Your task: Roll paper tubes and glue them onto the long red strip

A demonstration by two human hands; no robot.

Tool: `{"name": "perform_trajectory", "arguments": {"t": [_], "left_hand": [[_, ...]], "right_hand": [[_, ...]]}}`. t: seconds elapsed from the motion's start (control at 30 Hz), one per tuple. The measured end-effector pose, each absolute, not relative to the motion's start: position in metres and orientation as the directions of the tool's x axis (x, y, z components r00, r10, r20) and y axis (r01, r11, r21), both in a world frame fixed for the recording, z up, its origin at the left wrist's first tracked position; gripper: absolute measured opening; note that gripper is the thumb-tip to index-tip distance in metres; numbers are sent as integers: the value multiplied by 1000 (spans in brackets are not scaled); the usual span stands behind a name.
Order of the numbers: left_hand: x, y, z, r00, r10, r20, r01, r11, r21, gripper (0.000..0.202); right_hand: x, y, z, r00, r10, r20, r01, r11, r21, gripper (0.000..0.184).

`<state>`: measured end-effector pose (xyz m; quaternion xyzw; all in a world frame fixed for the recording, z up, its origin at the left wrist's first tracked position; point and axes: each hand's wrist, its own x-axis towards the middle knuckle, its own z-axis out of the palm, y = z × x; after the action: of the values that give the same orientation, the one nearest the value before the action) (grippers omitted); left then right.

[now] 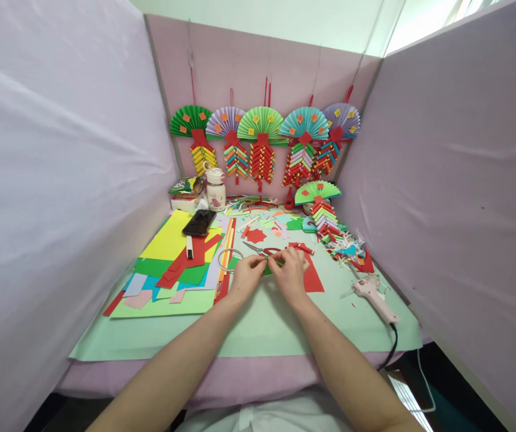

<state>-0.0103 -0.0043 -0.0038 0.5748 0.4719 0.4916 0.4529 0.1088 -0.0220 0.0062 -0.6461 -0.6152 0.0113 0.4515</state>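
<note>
The left hand and right hand nearly meet, both pinched on a small green paper piece that I see peeking out between their fingertips, just this side of the red-handled scissors.

Beyond one black rectangular phone are one white lidded bottle and five hanging pleated-paper fans; to its right, one lime-green fan, one open pair of red-handled scissors and one pale plastic glue gun.
</note>
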Motion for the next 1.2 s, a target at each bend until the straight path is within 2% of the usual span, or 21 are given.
{"name": "perform_trajectory", "arguments": {"t": [0.17,0.3,0.47,0.6,0.83,1.0,1.2], "left_hand": [[-10,-8,1,70,974,214,170,-223,960,20],[-11,-7,-1,80,968,237,136,-247,959,25],[-14,-3,-2,23,967,255,166,-256,952,24],[-17,0,0,-26,962,273,162,-265,951,23],[-19,1,1,-45,959,281,156,-271,950,24],[-17,-1,0,-23,963,268,122,-263,957,25],[-15,-1,-3,-19,963,269,101,-266,959,26]], "right_hand": [[110,-22,8,259,817,515,768,149,-623,19],[111,-22,8,262,813,520,763,156,-628,22],[115,-21,8,257,812,524,755,170,-634,24],[121,-21,13,277,819,503,703,184,-687,24],[127,-18,17,311,853,420,511,222,-830,19],[127,-13,12,321,891,321,252,246,-936,16],[129,-9,7,321,911,260,138,227,-964,21]]}}
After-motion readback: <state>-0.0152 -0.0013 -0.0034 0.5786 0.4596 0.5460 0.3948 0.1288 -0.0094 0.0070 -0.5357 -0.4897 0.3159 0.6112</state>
